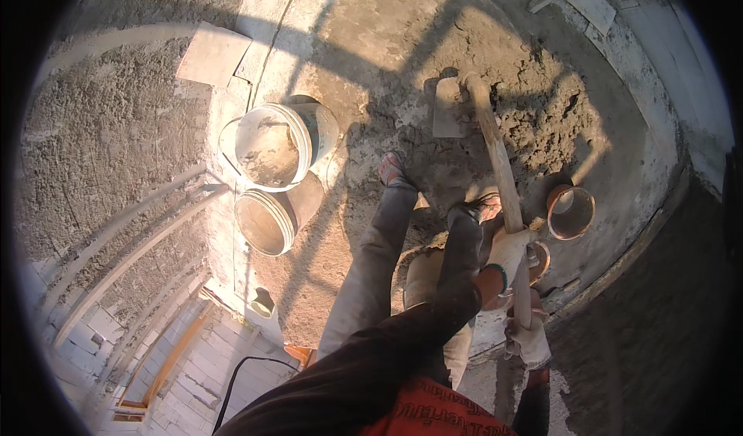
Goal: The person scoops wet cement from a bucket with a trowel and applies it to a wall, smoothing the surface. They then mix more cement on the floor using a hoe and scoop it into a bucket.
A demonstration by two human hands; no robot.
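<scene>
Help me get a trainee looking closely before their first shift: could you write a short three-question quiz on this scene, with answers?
1. Multiple choice: The left hand and right hand both grip the hoe. Which hand is nearer its blade?
A) the right
B) the left
C) both equally near

2. True or false: In the picture, the blade lies to the left of the lumpy heap.

3. Fill in the blank: Both hands are covered by pale ____.

Key:
1. B, the left
2. True
3. Gloves
</scene>
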